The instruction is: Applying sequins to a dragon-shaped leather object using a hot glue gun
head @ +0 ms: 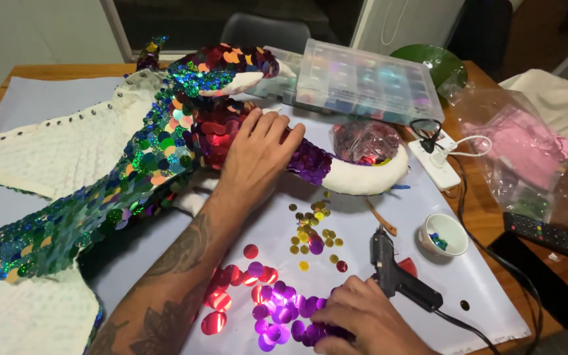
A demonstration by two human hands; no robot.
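My left hand [256, 156] lies flat, fingers spread, on the curved tail of a white foam dragon figure [67, 151] covered with green, red and purple sequin discs. The bare white tail tip [376, 177] curls to the right. My right hand [366, 319] rests at the bottom on a heap of loose purple and red sequin discs [271, 312], fingers curled onto them; whether it holds one is hidden. A black glue gun [396, 276] lies just beside that hand, touching its upper edge.
Small gold sequins [311, 231] lie scattered mid-table. A small white cup [444, 234], a clear compartment box [363, 82], a power strip [436, 160], plastic bags [527, 154], a remote control [550, 238] and a green bowl [432, 62] stand around on the right.
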